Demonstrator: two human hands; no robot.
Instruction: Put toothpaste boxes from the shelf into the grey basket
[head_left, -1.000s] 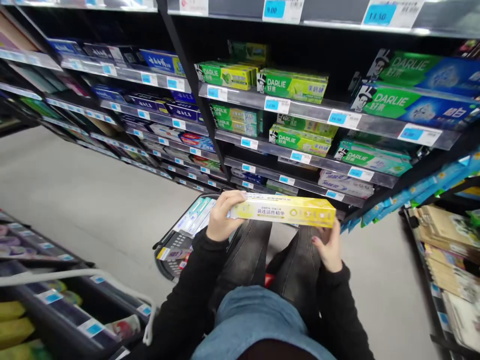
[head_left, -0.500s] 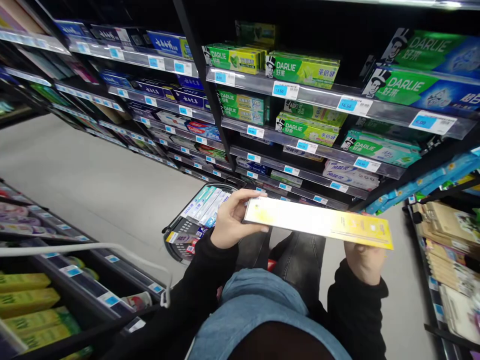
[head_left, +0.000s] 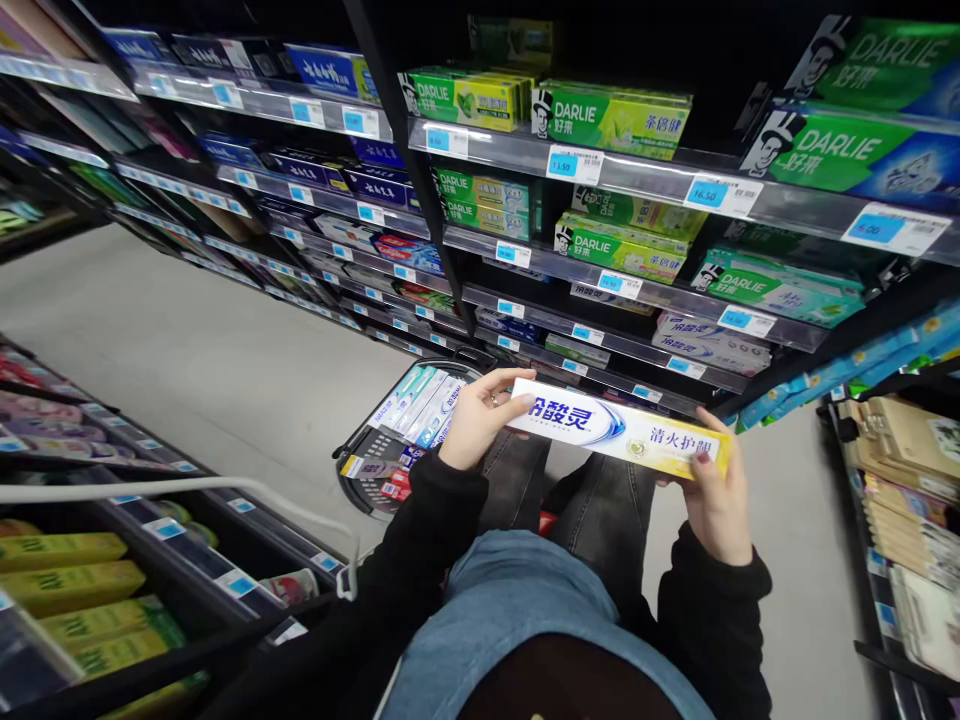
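A long white and yellow toothpaste box [head_left: 622,428] spans the space between my hands, its printed face turned up, tilted slightly down to the right. My left hand [head_left: 484,415] pinches its left end, with the thumb on the front. At the other end my right hand [head_left: 716,490] grips the yellow part, thumb on the face and a fingertip over the top edge. Beyond my left hand, a dark shopping basket [head_left: 352,455] stands low, holding several toothpaste boxes [head_left: 420,405] and a small red package [head_left: 395,487].
Shelves with price tags [head_left: 574,163] rise ahead, carrying green Darlie boxes [head_left: 611,118] and blue boxes [head_left: 330,70]. Another shelf with yellow boxes [head_left: 67,585] stands at lower left, a white curved rod [head_left: 225,492] before it. Wooden-looking goods [head_left: 892,480] sit at right. Grey floor [head_left: 202,300] lies between.
The toothpaste box has been turned so its printed face shows instead of a plain side. My right hand has shifted from beneath the box to gripping its end. The view has shifted slightly.
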